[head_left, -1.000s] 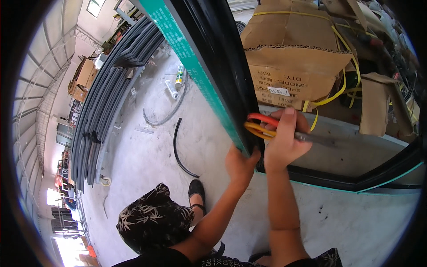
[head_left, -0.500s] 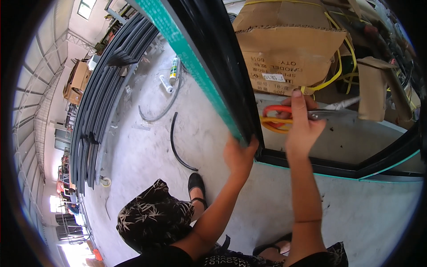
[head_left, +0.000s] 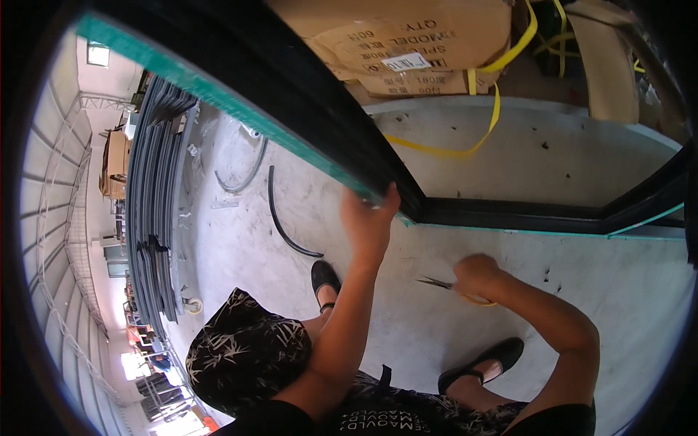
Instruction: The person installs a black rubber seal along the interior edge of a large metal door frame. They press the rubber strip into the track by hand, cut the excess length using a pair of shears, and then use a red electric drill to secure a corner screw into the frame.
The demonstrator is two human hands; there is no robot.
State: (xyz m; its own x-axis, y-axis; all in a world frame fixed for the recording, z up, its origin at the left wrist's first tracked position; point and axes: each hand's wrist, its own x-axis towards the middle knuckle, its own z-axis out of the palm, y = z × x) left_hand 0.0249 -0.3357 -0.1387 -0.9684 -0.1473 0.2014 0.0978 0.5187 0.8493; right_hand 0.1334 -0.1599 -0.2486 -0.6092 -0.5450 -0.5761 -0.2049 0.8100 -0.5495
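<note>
My left hand [head_left: 369, 225] is wrapped round the lower corner of a large black window or door frame [head_left: 509, 212], which stands tilted in front of me. Green printed protective film [head_left: 291, 149] runs along the outer side of that frame. In my right hand [head_left: 476, 273] is a pair of scissors [head_left: 438, 283], below the frame's lower bar and apart from it. Their slim blades point left and look slightly parted; part of a yellow-orange handle loop shows under my fist. The rest of the handles is hidden by my fingers.
Beyond the frame sits a cardboard box [head_left: 407, 43] with loose yellow strapping [head_left: 465, 151]. A curved black rubber strip [head_left: 278, 218] lies on the concrete floor. Long dark profiles [head_left: 154, 203] are stacked on the left. My feet in black shoes stand below the frame.
My right hand has come down and back from the frame opening with the scissors, whose blades now point left. The frame's upper part has leaned left, with my left hand still gripping it.
</note>
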